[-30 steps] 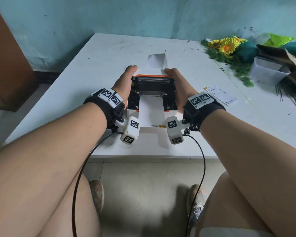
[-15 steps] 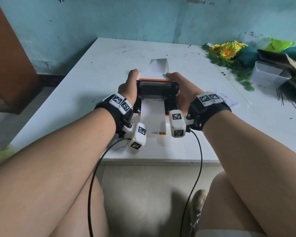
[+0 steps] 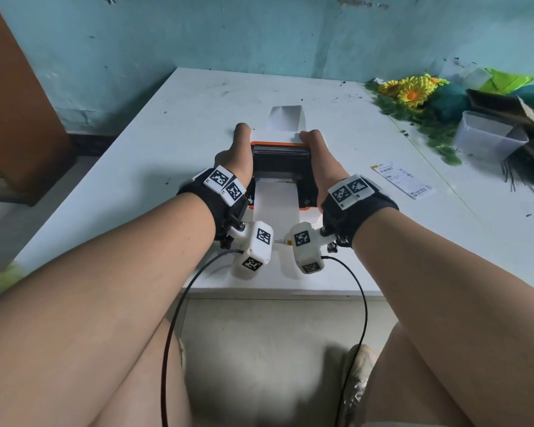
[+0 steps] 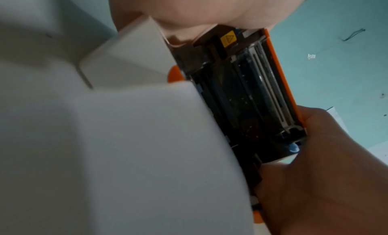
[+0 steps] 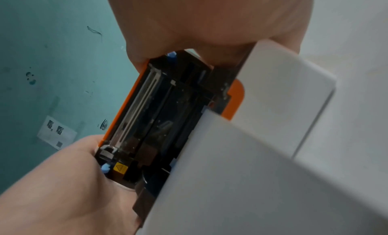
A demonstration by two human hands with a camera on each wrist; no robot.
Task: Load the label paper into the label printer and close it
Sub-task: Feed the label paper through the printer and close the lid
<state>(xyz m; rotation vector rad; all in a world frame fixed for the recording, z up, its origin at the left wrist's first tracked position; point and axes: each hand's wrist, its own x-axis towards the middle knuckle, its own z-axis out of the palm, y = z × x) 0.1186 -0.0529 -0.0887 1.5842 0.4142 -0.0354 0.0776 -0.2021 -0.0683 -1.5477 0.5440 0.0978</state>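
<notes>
Gripping the raised lid (image 3: 279, 155) of the label printer (image 3: 307, 192) from both sides, the left hand (image 3: 238, 158) clasps its edge at nine o'clock and the right hand (image 3: 316, 158) clasps the edge at three o'clock; each thumb lies along the orange-rimmed top, while the other fingers go behind the lid where the head view hides them. From the left wrist camera, the left palm (image 4: 210, 8) presses on one end of the lid's black inner mechanism (image 4: 247, 96) and the right hand's fingers (image 4: 327, 172) curl round the other end. From the right wrist camera, the same hold appears mirrored, the right hand (image 5: 210, 19) above and the left hand's fingers (image 5: 69, 185) wrapped below. The printer sits at the centre of the white table (image 3: 136, 167), near its front edge, lid tilted up and open. A strip of label paper (image 3: 276, 208) runs out of the printer toward six o'clock, and another white piece (image 3: 285, 118) stands beyond the printer at twelve o'clock. A printed shipping label (image 3: 403, 178) lies flat at three o'clock, well apart from the printer. Yellow artificial flowers (image 3: 412, 92) and a clear plastic tub (image 3: 487, 135) sit at about two o'clock.
</notes>
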